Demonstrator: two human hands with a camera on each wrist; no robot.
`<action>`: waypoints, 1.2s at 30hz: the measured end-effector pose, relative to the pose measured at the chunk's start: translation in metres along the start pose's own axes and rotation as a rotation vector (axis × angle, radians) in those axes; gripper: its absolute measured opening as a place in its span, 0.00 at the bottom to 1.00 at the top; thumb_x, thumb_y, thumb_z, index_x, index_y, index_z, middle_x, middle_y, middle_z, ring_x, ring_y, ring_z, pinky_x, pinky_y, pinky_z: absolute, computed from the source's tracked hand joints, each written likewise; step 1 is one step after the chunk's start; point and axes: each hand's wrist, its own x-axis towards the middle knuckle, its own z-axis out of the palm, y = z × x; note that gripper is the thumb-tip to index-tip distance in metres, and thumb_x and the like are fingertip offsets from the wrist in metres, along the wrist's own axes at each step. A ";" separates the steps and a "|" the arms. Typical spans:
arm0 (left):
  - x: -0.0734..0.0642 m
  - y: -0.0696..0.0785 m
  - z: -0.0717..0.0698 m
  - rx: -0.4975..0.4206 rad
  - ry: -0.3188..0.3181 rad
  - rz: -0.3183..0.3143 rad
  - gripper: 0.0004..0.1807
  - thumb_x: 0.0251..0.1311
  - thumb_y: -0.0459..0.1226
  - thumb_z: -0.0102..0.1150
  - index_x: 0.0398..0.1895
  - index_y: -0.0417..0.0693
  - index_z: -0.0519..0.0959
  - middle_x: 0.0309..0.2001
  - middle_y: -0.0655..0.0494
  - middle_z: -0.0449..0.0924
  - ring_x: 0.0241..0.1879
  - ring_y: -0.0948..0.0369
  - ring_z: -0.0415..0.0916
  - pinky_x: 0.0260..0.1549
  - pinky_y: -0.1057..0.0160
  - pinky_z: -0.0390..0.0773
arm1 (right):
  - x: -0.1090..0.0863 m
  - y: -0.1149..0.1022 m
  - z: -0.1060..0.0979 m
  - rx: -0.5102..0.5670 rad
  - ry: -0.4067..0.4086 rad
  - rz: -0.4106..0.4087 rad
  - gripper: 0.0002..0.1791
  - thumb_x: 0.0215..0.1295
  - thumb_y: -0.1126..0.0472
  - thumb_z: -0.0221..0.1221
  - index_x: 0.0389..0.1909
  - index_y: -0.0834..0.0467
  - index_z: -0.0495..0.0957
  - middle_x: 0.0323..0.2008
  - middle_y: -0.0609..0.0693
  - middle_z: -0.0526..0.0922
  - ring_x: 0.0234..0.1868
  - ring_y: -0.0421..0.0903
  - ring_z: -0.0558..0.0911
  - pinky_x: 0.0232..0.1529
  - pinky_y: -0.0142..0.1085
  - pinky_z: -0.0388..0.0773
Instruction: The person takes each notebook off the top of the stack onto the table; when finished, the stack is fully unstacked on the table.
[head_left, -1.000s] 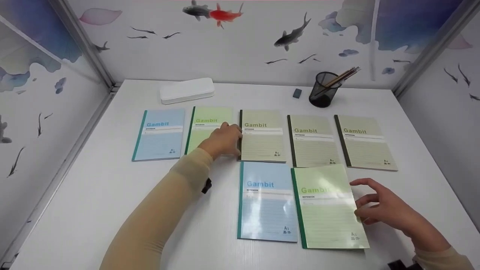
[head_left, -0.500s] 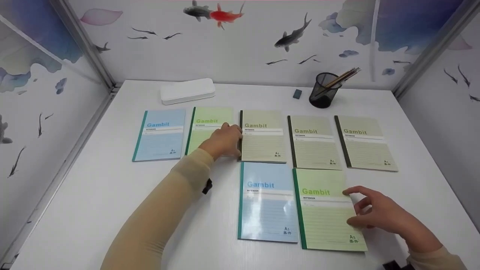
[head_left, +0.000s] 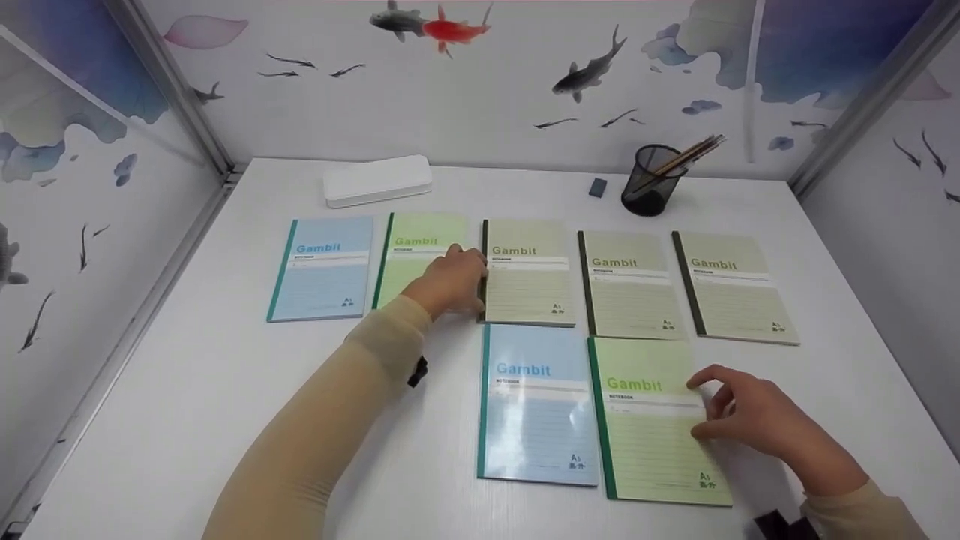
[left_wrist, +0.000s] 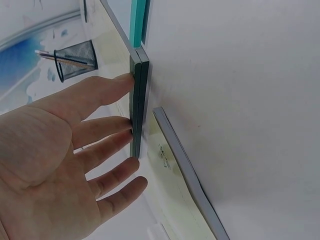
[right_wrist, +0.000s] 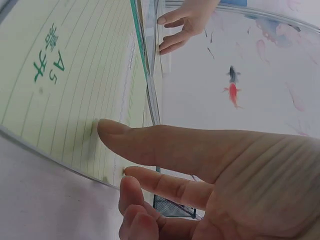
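My left hand (head_left: 450, 281) reaches over the upper green notebook (head_left: 420, 232). In the left wrist view its fingertips meet the dark spine (left_wrist: 139, 107) of the nearest beige notebook (head_left: 529, 292), with the fingers loosely extended. Two layers show at that spine. A lower green notebook (head_left: 652, 442) lies flat at the front right, its green spine beside the lower blue notebook (head_left: 536, 427). My right hand (head_left: 757, 412) is at its right edge, thumb and index fingertips resting on the cover. The right wrist view shows the thumb (right_wrist: 160, 145) extended and the other fingers bent beyond the edge.
Another blue notebook (head_left: 322, 277) lies at the left end of the back row. Two more beige notebooks, a middle one (head_left: 630, 300) and an outer one (head_left: 739, 300), lie right. Behind stand a white case (head_left: 379, 181), a dark eraser (head_left: 597, 187) and a mesh pencil cup (head_left: 651, 184).
The lower green notebook's right side, raised a second ago, has come down flat. My right hand has shifted slightly left onto its cover. The left hand has stayed in place.
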 end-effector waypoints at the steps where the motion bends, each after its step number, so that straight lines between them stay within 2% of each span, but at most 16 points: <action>1: 0.000 0.000 0.000 0.007 0.000 0.007 0.32 0.59 0.39 0.75 0.67 0.43 0.78 0.70 0.52 0.70 0.64 0.53 0.66 0.67 0.51 0.71 | 0.001 -0.001 0.000 0.004 0.014 -0.010 0.34 0.50 0.55 0.78 0.58 0.57 0.77 0.32 0.49 0.80 0.33 0.46 0.77 0.31 0.38 0.74; 6: -0.001 0.000 0.001 0.026 0.004 0.016 0.30 0.59 0.39 0.75 0.64 0.42 0.79 0.67 0.52 0.72 0.63 0.53 0.66 0.66 0.52 0.71 | 0.013 -0.009 0.002 0.017 0.079 -0.061 0.28 0.59 0.50 0.74 0.57 0.57 0.80 0.36 0.49 0.83 0.36 0.45 0.79 0.32 0.36 0.75; 11: 0.000 0.003 0.000 0.016 0.004 0.006 0.31 0.58 0.39 0.75 0.65 0.43 0.78 0.62 0.51 0.73 0.59 0.53 0.66 0.64 0.52 0.72 | 0.028 -0.019 0.000 0.044 0.129 -0.107 0.21 0.64 0.51 0.70 0.55 0.55 0.82 0.37 0.49 0.84 0.37 0.46 0.81 0.33 0.35 0.76; 17: 0.000 0.004 -0.001 -0.004 -0.013 -0.007 0.32 0.58 0.39 0.76 0.66 0.43 0.77 0.63 0.51 0.73 0.60 0.53 0.67 0.64 0.52 0.72 | 0.045 -0.031 0.001 0.056 0.197 -0.158 0.18 0.66 0.55 0.70 0.54 0.54 0.83 0.38 0.48 0.85 0.40 0.47 0.82 0.38 0.37 0.77; 23: 0.001 0.003 -0.003 -0.006 -0.013 -0.012 0.30 0.57 0.38 0.77 0.63 0.43 0.78 0.59 0.51 0.74 0.58 0.54 0.66 0.63 0.52 0.73 | 0.070 -0.054 0.004 0.095 0.268 -0.256 0.16 0.65 0.60 0.70 0.53 0.56 0.84 0.40 0.52 0.86 0.41 0.47 0.83 0.41 0.36 0.79; 27: 0.001 0.003 -0.005 -0.014 -0.015 -0.014 0.29 0.57 0.38 0.76 0.61 0.44 0.79 0.56 0.52 0.73 0.56 0.54 0.66 0.61 0.52 0.73 | 0.089 -0.069 0.006 0.131 0.271 -0.299 0.15 0.66 0.62 0.69 0.52 0.58 0.84 0.45 0.54 0.87 0.46 0.49 0.84 0.49 0.42 0.82; 32: 0.001 0.003 -0.004 -0.026 -0.016 -0.027 0.30 0.57 0.38 0.77 0.62 0.44 0.78 0.56 0.51 0.73 0.55 0.54 0.66 0.61 0.52 0.73 | 0.109 -0.083 0.006 0.134 0.247 -0.344 0.15 0.67 0.62 0.67 0.53 0.60 0.83 0.52 0.56 0.87 0.55 0.55 0.83 0.57 0.52 0.79; 36: 0.001 0.003 -0.001 -0.029 -0.014 -0.026 0.32 0.56 0.38 0.77 0.64 0.43 0.77 0.62 0.50 0.73 0.57 0.53 0.66 0.63 0.52 0.73 | 0.126 -0.092 0.005 0.107 0.214 -0.323 0.17 0.68 0.61 0.67 0.56 0.59 0.83 0.57 0.55 0.85 0.61 0.55 0.80 0.62 0.53 0.77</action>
